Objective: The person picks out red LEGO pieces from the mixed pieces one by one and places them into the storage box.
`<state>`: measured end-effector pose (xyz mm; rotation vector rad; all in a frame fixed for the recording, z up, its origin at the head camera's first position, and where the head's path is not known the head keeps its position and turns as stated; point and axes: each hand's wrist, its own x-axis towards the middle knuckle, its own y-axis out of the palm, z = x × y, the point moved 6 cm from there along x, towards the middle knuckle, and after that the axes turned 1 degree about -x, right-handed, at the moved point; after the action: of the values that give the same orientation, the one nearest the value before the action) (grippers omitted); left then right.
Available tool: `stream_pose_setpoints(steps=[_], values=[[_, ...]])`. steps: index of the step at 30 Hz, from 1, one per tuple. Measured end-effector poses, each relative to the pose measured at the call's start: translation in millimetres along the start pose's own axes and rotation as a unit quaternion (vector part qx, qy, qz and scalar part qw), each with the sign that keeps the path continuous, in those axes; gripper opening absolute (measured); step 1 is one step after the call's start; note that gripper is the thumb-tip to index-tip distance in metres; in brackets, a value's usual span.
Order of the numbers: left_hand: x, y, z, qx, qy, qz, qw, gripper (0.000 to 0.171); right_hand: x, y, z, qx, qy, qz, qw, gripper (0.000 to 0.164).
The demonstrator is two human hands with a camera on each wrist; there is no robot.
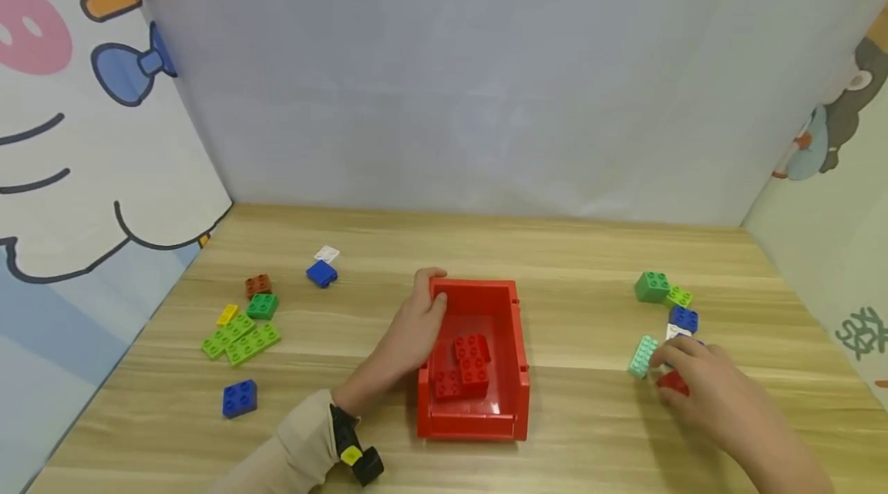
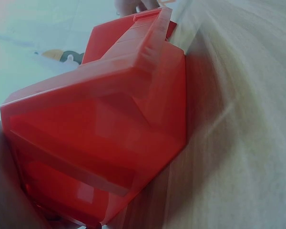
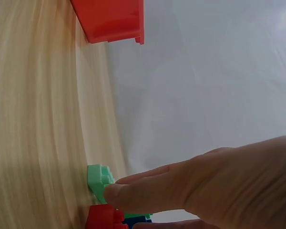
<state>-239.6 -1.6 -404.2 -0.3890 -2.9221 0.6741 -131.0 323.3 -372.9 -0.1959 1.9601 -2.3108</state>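
Observation:
My left hand [image 1: 416, 322] grips the left wall of an open red bin [image 1: 523, 355], with the thumb over the rim and the fingers outside. The bin's outer side [image 2: 86, 119] fills much of the left wrist view. Several red bricks [image 1: 473, 374] lie inside the bin. On the right, my right hand [image 1: 714, 394] reaches down with thumb and fingers curled about a red brick [image 1: 673, 382], which also shows in the right wrist view [image 3: 101, 217]. A mint brick [image 1: 644, 356] lies just left of the fingertips. The hand partly hides white and blue bricks behind it.
Beyond the right hand lie a green brick [image 1: 652, 287], a lime brick [image 1: 679, 296] and a blue brick [image 1: 684, 317]. At left are lime bricks [image 1: 253, 344], a blue brick [image 1: 239, 398] and several others. A grey backdrop [image 1: 486, 93] stands behind the table [image 1: 576, 247].

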Motion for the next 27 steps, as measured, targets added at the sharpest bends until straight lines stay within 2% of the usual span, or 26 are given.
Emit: stream_pose_setpoints(steps=[2, 9, 17, 27], values=[[0.0, -0.1, 0.0, -0.004, -0.001, 0.002, 1.0000, 0.036, 1, 4, -1, 0.002, 0.001, 0.011, 1.000, 0.026], [0.4, -0.9, 0.2, -0.016, -0.012, 0.003, 0.9998, 0.036, 5, 7, -2, 0.002, -0.014, 0.005, 1.000, 0.023], [2.4, -2.1, -1.1, -0.007, -0.004, -0.006, 0.9999, 0.036, 7, 11, -6, 0.019, -0.011, 0.020, 1.000, 0.024], [1.8, -0.1, 2.6, -0.004, -0.007, 0.002, 1.0000, 0.036, 2, 14, -12, 0.101, -0.021, 0.036, 0.994, 0.027]])
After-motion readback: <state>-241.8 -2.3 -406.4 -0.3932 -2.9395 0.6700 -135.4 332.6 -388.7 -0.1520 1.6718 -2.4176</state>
